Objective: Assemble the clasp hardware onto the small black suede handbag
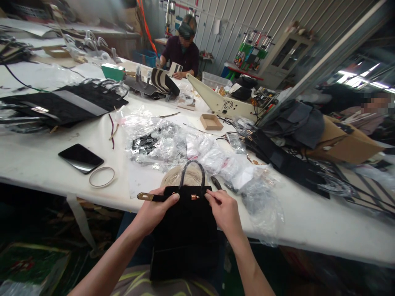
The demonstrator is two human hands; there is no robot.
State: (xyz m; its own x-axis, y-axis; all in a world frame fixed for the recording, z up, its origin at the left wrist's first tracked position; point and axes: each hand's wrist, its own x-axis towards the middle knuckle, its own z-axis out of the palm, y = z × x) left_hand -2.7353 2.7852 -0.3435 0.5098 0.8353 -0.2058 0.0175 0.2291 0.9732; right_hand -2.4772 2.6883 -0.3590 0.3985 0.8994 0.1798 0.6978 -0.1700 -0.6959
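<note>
Black bag [185,224] is held upright at the near edge of a white table [308,218], its dark handle [203,172] arching up. The left hand [159,207] pinches its upper left corner, a strap [154,197] with a gold-coloured metal end running across to the thumb; the right hand [224,208] grips the upper right corner between bent fingers and thumb. Crumpled plastic [262,205], a phone [80,158], a bangle [101,186] and a small cardboard box [211,122] lie beyond. Across the table, another person [179,51] works before a ribbed wall [237,20].
</note>
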